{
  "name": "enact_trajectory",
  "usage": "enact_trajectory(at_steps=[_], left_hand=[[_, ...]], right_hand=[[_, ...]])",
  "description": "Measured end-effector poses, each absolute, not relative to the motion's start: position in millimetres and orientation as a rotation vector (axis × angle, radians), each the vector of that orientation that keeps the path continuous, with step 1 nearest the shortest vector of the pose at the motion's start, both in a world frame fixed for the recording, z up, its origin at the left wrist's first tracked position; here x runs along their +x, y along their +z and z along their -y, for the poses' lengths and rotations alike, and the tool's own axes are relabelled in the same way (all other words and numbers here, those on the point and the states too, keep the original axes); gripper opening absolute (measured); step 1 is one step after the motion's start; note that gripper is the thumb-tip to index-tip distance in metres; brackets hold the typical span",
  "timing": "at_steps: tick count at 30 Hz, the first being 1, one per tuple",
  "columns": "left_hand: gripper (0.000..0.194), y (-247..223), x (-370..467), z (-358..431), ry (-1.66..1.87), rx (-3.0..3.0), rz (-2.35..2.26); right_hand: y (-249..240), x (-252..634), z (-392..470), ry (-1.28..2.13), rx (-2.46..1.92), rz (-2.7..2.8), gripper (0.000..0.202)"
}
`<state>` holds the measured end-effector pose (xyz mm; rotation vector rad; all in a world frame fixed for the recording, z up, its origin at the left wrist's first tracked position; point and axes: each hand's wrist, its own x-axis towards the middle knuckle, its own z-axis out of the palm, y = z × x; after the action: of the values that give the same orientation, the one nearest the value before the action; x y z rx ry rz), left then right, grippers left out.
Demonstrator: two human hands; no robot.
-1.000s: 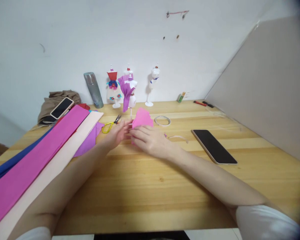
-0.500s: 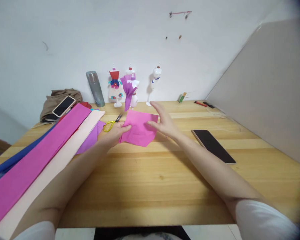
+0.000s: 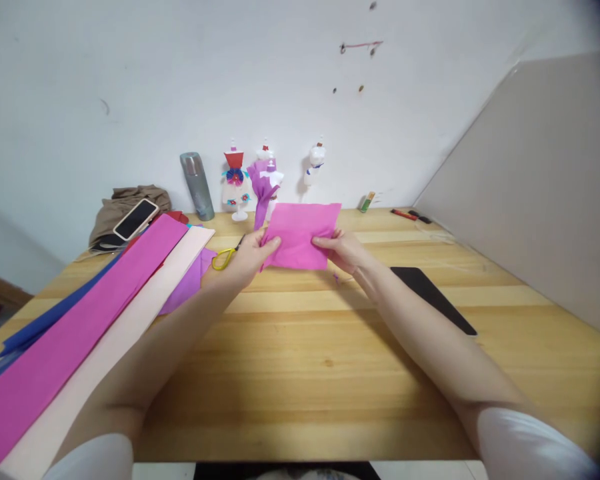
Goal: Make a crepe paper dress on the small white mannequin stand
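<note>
A pink sheet of crepe paper point(image 3: 303, 230) is held up off the table between my two hands. My left hand point(image 3: 257, 253) pinches its left edge, thumb in front. On the opposite edge my right hand point(image 3: 341, 249) grips the sheet, also with the thumb in front and the fingers behind. Yellow-handled scissors point(image 3: 223, 259) lie beside my left hand, their blades partly hidden by it. Behind the paper stand small white dress forms, one draped in purple paper point(image 3: 261, 190), another dressed in red, blue and white point(image 3: 236, 180).
Long folded strips, magenta point(image 3: 95, 327) and pale pink point(image 3: 130, 333), cover the table's left side over purple paper point(image 3: 190, 287). A dark tablet-like slab point(image 3: 430, 297) lies right. A grey flask point(image 3: 198, 187), a phone point(image 3: 136, 219) and brown cloth point(image 3: 115, 207) sit at the back left.
My right hand, open at the sheet's right side before, has closed on its edge. The pink paper has risen slightly and is spread flatter between both hands.
</note>
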<state>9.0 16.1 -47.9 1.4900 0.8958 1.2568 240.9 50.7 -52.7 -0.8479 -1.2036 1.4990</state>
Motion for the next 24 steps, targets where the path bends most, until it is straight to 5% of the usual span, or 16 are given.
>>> enact_trajectory(at_steps=[4, 11, 19, 24], left_hand=[[0.046, -39, 18, -17, 1.306, 1.537, -0.968], [0.02, -66, 28, -18, 1.398, 1.404, -1.113], [0.017, -71, 35, -13, 1.347, 1.283, -0.98], [0.036, -67, 35, -13, 1.328, 1.221, -0.991]], right_hand=[[-48, 244, -66, 1.37, -0.817, 1.117, 0.033], [-33, 252, -88, 1.278, -0.942, 1.155, 0.027], [-34, 256, -99, 1.271, -0.982, 1.165, 0.024], [-34, 256, -105, 1.28, -0.973, 1.174, 0.026]])
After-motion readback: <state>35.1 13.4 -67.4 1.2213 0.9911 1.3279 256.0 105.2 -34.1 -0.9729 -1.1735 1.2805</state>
